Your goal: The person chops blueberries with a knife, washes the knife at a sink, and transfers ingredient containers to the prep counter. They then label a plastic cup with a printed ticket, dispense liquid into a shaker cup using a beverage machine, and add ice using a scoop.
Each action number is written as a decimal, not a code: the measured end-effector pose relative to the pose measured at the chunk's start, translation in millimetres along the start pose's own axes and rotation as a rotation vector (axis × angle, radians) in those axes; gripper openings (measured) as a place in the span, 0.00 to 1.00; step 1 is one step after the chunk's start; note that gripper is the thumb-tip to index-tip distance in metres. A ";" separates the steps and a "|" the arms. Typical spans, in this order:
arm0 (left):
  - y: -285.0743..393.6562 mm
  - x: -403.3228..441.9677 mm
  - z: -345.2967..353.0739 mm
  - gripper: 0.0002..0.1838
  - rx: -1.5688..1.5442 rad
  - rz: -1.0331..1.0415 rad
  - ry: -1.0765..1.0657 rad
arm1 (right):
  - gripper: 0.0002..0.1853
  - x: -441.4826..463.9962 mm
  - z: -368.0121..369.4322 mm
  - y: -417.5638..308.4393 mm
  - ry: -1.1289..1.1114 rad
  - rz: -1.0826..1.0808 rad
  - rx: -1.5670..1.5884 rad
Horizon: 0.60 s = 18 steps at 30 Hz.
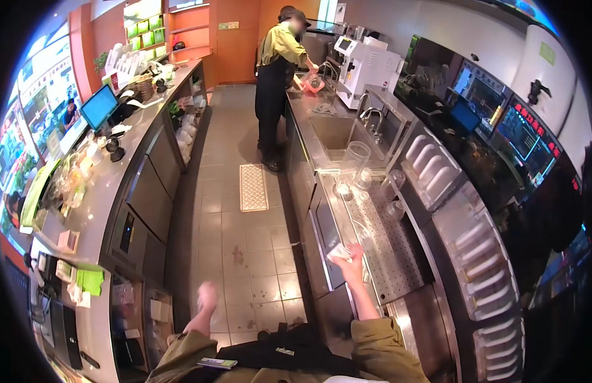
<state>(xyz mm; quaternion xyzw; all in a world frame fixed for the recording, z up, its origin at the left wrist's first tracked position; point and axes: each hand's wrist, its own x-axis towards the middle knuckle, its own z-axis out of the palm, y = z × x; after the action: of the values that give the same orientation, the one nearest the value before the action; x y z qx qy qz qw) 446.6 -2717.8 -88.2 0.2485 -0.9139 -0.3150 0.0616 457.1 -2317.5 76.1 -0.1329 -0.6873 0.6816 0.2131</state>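
My right hand (pixel 352 263) is closed on a crumpled white cloth or tissue (pixel 339 251), at the near edge of the perforated steel drain board (pixel 388 239). Just beyond it, clear containers stand on the board, among them a tall clear pitcher (pixel 356 157) and a glass (pixel 363 179). My left hand (pixel 207 297) hangs over the tiled floor, away from both counters; its fingers are blurred and I cannot tell how they are held.
A co-worker (pixel 280 83) in a dark apron stands at the far sink counter, holding a red container (pixel 312 82). A steel sink (pixel 334 133) lies beyond the drain board. The left counter (pixel 120 172) carries a monitor (pixel 99 106). A metal plate (pixel 253 187) lies on the floor.
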 end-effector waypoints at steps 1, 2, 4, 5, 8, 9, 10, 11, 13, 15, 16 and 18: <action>30.9 32.7 28.4 0.13 -0.017 -0.031 -0.121 | 0.43 18.6 -14.1 32.4 0.068 0.049 0.076; 66.4 49.4 36.2 0.14 -0.107 0.044 -0.196 | 0.43 39.0 -32.2 71.5 0.203 -0.104 -0.215; 133.9 66.4 58.2 0.15 -0.297 0.179 -0.341 | 0.44 68.0 -59.2 97.2 0.342 -0.123 -0.382; 154.4 72.7 80.1 0.15 -0.410 0.161 -0.456 | 0.44 77.2 -67.3 96.4 0.390 -0.116 -0.419; 187.5 98.9 137.1 0.17 -0.100 0.576 -0.536 | 0.45 108.9 -86.6 103.5 0.470 -0.114 -0.578; 195.0 115.4 156.1 0.17 0.101 0.636 -0.563 | 0.43 120.4 -88.1 112.3 0.530 -0.130 -0.555; 191.4 135.9 176.9 0.17 0.318 0.688 -0.590 | 0.40 128.0 -87.2 123.9 0.596 -0.133 -0.524; 172.0 162.1 205.3 0.16 0.435 0.829 -0.583 | 0.40 136.3 -88.6 134.8 0.612 -0.133 -0.432; 171.7 191.0 224.0 0.15 0.425 0.831 -0.563 | 0.41 151.0 -82.5 120.8 0.658 -0.098 -0.323; 192.8 185.1 210.6 0.14 0.164 0.541 -0.520 | 0.41 164.6 -83.9 121.5 0.724 -0.011 -0.513; 203.9 186.6 204.7 0.14 0.229 0.457 -0.542 | 0.41 174.2 -81.8 119.2 0.767 0.113 -0.485; 220.6 191.8 196.1 0.17 0.351 0.283 -0.585 | 0.41 181.6 -77.1 100.8 0.822 0.304 -0.458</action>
<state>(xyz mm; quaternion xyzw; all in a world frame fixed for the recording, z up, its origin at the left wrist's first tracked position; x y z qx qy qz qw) 135.6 -2555.8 -118.6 0.0256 -0.9583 -0.1996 -0.2030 324.1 -2160.2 -5.3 -0.5328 -0.6514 0.4276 0.3300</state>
